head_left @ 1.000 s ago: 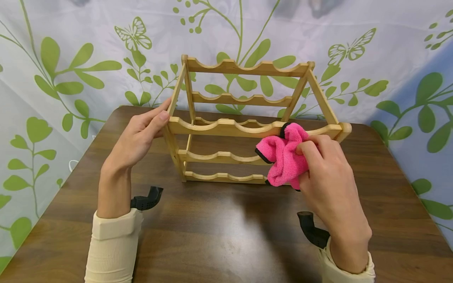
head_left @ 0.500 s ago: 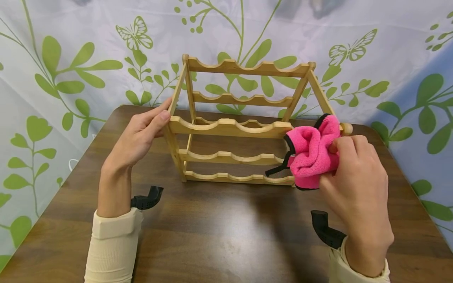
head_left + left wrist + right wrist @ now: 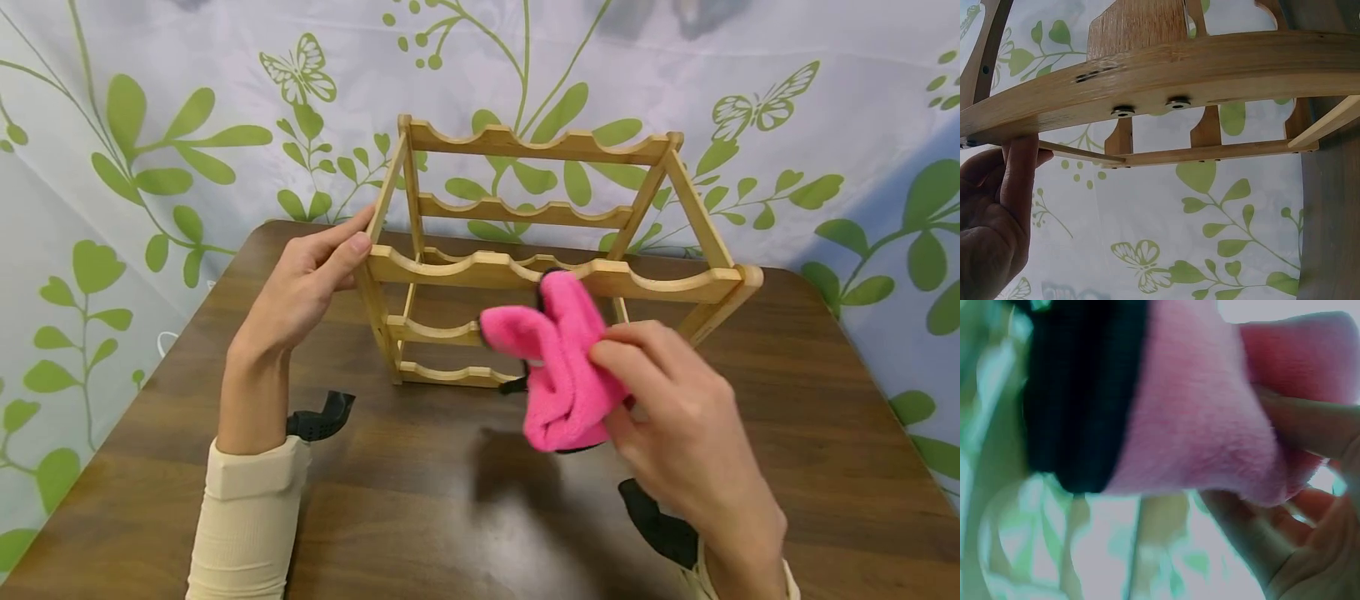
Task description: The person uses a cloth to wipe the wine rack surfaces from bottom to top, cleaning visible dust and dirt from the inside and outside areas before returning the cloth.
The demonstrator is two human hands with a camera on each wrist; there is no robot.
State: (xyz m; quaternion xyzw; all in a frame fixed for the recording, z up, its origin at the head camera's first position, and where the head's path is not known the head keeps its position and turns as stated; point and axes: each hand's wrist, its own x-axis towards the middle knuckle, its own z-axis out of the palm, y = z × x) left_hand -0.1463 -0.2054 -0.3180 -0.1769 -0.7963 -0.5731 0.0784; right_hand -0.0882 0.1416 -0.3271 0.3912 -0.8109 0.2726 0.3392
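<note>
A wooden wine rack (image 3: 480, 268) with scalloped rails stands on the table. My left hand (image 3: 300, 279) steadies its left end, thumb at the front upper corner and fingers behind the side bar. The left wrist view shows that hand (image 3: 1004, 212) gripping the edge of a side piece (image 3: 1229, 69) with metal screws. In front of the rack, my right hand (image 3: 678, 417) pinches a bunched pink cloth (image 3: 570, 375) with black edging, which covers part of the lower rails. Close up in the right wrist view, the fluffy cloth (image 3: 1191, 412) is folded between thumb and fingers.
The brown wooden table (image 3: 405, 508) carries the rack near its back edge. Behind hangs a pale backdrop curtain (image 3: 225, 50) printed with green leaves and butterflies. Black wrist mounts (image 3: 322, 418) stick out beside both forearms. A white cable (image 3: 165, 342) shows past the left table edge.
The right hand first carried the cloth right along the upper front rail to its end, then brought it back left, lower and nearer me. The left hand keeps its hold; the view shifted slightly.
</note>
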